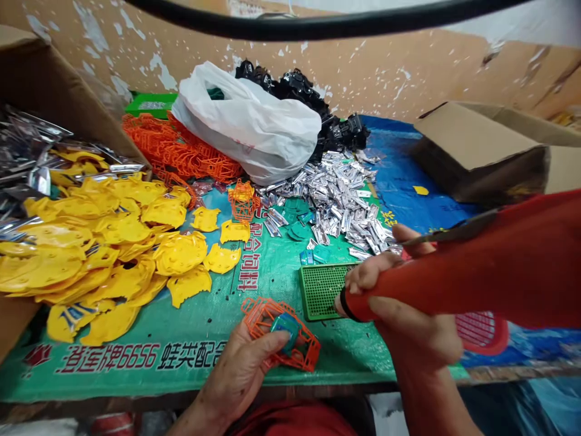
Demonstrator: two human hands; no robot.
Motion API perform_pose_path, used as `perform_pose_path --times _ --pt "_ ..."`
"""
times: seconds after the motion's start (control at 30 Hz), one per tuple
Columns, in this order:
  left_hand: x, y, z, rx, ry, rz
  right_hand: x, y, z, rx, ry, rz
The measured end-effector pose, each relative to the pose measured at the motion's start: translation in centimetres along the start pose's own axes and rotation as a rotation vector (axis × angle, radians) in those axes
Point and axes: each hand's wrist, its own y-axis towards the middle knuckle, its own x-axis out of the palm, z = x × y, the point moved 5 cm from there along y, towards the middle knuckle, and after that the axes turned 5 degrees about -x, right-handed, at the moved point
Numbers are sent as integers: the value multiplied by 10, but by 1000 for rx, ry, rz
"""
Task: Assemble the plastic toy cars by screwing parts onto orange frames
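Observation:
My left hand point(242, 369) is closed on an orange plastic frame point(313, 356), with the thumb pressing a translucent teal plastic part point(285, 330) against it. My right hand point(413, 327) wraps around a large red power screwdriver point(436, 278), held nearly level. The tool's front end, ringed in black, points left over the right part of a green perforated tray point(318, 306). Small dark bits lie in that tray. Whether a bit or screw sits at the tool's tip is hidden by the hand and fingers.
Yellow plastic pieces point(113, 230) spill from a cardboard box at left. Behind are orange frames point(154, 142), a white plastic bag point(254, 121), black parts point(299, 91) and silvery parts point(336, 194). A cardboard box point(481, 139) stands right; a red basket point(483, 333) lies below the tool.

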Motion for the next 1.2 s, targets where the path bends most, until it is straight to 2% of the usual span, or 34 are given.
perform_pose_path --times 0.17,0.33,0.53,0.97,1.2 --pt "2 1 0 -18 -5 24 -3 -8 14 11 -22 -69" --pt "2 3 1 -26 -8 29 1 -10 18 29 -14 -109" --pt "0 3 -1 -38 10 32 5 -9 18 25 -10 -100" --pt "4 4 2 -35 -30 9 -1 -12 21 27 -114 -68" --pt "2 4 0 -84 -60 12 1 -15 22 13 -154 -44"
